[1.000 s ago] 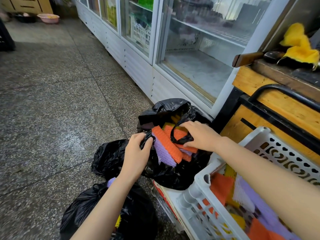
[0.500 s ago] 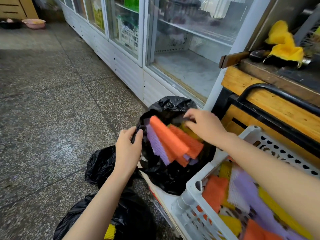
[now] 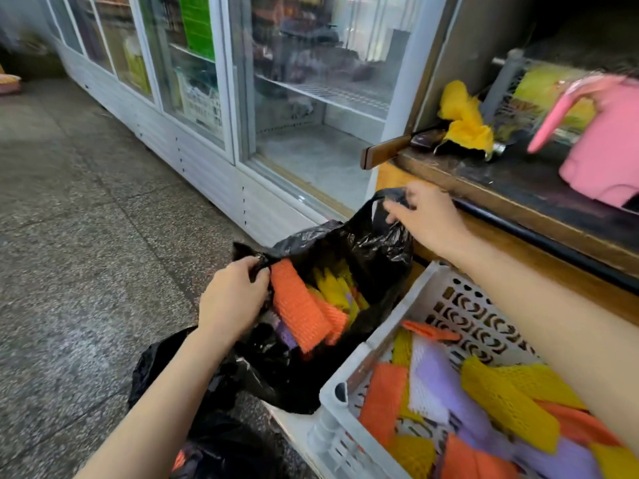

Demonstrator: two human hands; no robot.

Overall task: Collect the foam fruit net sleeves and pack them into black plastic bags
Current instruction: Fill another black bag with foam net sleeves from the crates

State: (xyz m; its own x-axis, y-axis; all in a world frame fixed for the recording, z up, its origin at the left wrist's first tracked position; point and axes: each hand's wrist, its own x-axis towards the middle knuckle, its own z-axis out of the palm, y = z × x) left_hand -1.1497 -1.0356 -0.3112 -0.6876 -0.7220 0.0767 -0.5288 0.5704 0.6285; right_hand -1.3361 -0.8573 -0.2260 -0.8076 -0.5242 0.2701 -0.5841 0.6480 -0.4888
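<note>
Since half a second ago, the right hand (image 3: 428, 219) has left the top of the pile. It now pinches one handle loop of the crinkled black plastic bag (image 3: 380, 243), drawn up towards the front edge of the wooden counter (image 3: 484, 188). The left hand (image 3: 235, 299) keeps its curled grip on the bunched opposite rim, so the mouth is stretched wide. The orange, yellow and purple foam net sleeves (image 3: 297, 305) sit lower inside the bag than before.

Judgement: the load is being settled, either to take more or to be tied. The bag stands at the far left corner of the white perforated plastic crate (image 3: 349, 375), which still holds many loose sleeves (image 3: 501, 402). A second black bag (image 3: 214, 440) lies nearer on the floor.
</note>
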